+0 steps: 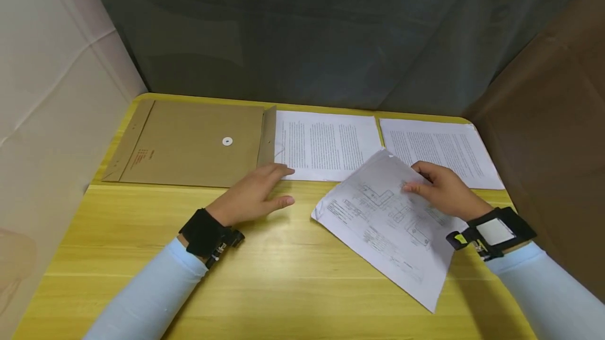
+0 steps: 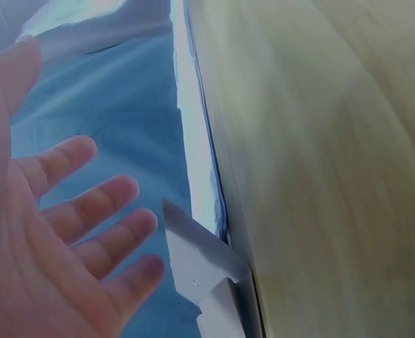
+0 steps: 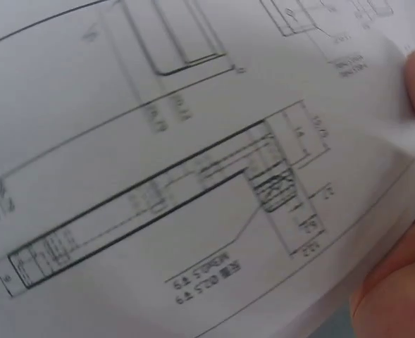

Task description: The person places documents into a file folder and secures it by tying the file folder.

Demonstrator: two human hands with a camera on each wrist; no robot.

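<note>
My right hand [image 1: 437,187] grips a white sheet of line drawings [image 1: 387,219], thumb on top, tilting it above the yellow wooden table [image 1: 283,277]. The right wrist view is filled by that drawing sheet [image 3: 193,176], with my fingers [image 3: 397,282] at its right edge. My left hand [image 1: 257,193] lies flat and open on the table, fingertips touching the near edge of a printed text page [image 1: 326,143]. In the left wrist view the left hand's fingers [image 2: 87,211] are spread straight beside the table edge and a paper corner [image 2: 200,260].
A brown kraft envelope [image 1: 189,143] with a white button clasp lies at the back left, flap open toward the text page. A second printed page [image 1: 444,148] lies at the back right. A grey curtain hangs behind, with a white panel left and a brown one right.
</note>
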